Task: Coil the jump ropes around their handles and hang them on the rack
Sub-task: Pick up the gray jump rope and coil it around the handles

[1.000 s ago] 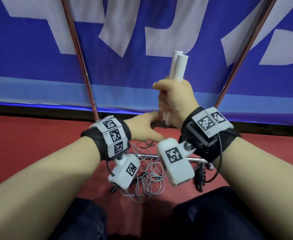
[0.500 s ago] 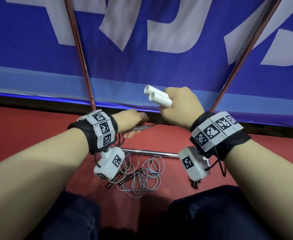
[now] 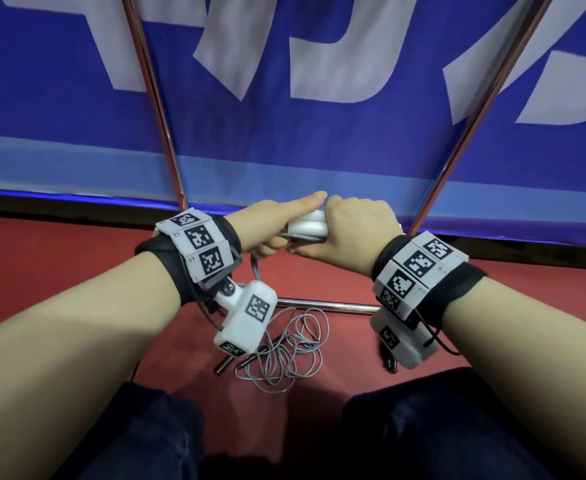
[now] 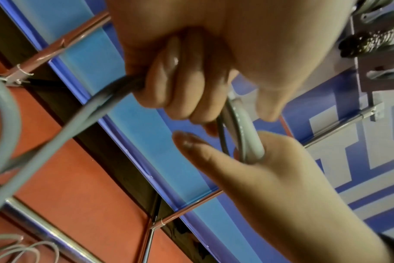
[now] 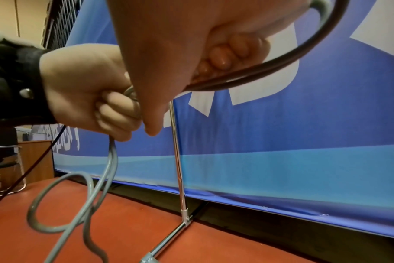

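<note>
the right hand (image 3: 355,233) is fisted round the white handles (image 3: 308,227), lying level and pointing toward the left hand (image 3: 267,230), which touches it. the left's fingers curl round the grey rope (image 5: 106,170) just below the handles. under both hands the rope drops to a loose heap (image 3: 284,351) on the red floor (image 3: 59,265), across the rack's (image 3: 329,305) base bar. the rack's poles rise beyond the hands, before a blue banner (image 3: 353,140).

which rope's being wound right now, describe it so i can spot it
Start at the blue banner, then drop to the two hands meeting in front of it. The grey rope runs from the left hand to the floor; unlike the loose pile below, it is held taut.
</note>
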Motion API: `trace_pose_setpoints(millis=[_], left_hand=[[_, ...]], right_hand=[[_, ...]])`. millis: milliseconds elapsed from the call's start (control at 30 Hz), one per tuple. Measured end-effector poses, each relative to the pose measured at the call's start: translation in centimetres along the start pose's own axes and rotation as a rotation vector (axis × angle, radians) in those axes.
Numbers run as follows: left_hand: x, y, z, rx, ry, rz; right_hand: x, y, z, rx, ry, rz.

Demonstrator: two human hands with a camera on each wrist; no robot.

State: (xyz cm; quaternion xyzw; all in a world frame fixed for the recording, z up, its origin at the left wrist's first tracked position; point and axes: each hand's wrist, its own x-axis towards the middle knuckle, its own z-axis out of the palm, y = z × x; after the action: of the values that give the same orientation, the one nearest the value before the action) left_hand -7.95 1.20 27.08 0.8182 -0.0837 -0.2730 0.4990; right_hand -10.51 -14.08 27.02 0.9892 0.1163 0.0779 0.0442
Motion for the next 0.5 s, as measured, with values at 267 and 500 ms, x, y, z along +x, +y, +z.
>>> trace_pose_setpoints(millis=[267, 500], left_hand=[[0.8, 0.1, 1.2, 0.156, 0.464, 0.125], [1.1, -0.5, 1.3, 0.118, 0.384, 0.322]], right_hand=[[0.3, -0.9, 1.0, 0.04, 0.133, 0.029], [0.6, 0.4, 1.3, 0.677, -0.024, 0.063]])
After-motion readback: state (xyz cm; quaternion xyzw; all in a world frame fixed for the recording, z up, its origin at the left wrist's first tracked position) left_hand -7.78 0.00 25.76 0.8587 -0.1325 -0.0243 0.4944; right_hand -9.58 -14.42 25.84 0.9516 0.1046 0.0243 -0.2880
